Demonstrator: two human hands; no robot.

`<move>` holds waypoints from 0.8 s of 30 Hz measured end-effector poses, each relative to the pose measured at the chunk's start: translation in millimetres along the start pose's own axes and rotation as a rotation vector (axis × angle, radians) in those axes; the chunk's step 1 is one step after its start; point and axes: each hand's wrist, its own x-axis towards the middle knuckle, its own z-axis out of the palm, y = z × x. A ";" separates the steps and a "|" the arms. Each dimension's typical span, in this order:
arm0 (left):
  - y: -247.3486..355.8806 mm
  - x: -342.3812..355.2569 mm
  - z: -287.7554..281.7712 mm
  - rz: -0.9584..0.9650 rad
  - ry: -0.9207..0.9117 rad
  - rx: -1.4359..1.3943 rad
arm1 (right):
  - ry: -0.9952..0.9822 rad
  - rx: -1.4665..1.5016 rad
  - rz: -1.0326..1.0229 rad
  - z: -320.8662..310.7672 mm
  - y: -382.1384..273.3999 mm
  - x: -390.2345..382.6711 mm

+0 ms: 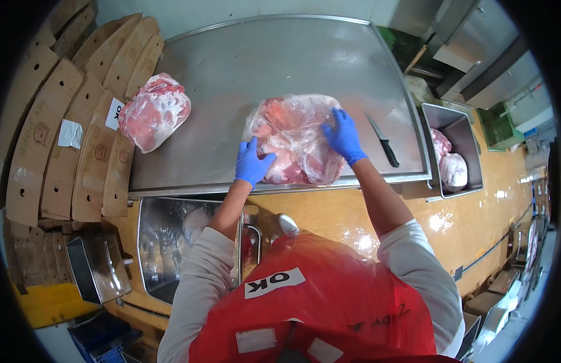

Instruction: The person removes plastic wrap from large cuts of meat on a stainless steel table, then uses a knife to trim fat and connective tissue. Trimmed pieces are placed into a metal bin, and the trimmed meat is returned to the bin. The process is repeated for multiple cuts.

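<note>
A large cut of raw meat wrapped in clear plastic [295,142] lies near the front edge of the steel table [250,66]. My left hand [254,163], in a blue glove, rests against its left side with the fingers spread. On its right side lies my right hand [344,138], also blue-gloved, fingers stretched out over the plastic. Neither hand is closed round the meat. To the right, a knife with a black handle [384,144] lies flat, apart from my hand. An unwrapped piece of raw meat [156,112] sits at the table's left edge.
Flattened cardboard boxes [68,133] stand stacked along the left. A steel bin [468,148] holding meat pieces [454,170] stands off the table's right edge. Below the front edge, at left, is a steel tub [165,242]. A green crate [501,127] stands at far right.
</note>
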 end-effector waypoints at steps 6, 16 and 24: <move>13.4 -0.8 34.3 0.129 0.237 -0.160 | -0.005 -0.255 -0.275 12.7 -54.8 -78.4; -49.1 -23.7 33.4 -0.264 0.218 -0.093 | 0.056 -0.113 -0.398 16.7 -32.0 -22.8; -81.4 -73.2 31.4 -0.379 0.225 -0.019 | 0.040 1.018 0.566 -52.4 151.0 21.9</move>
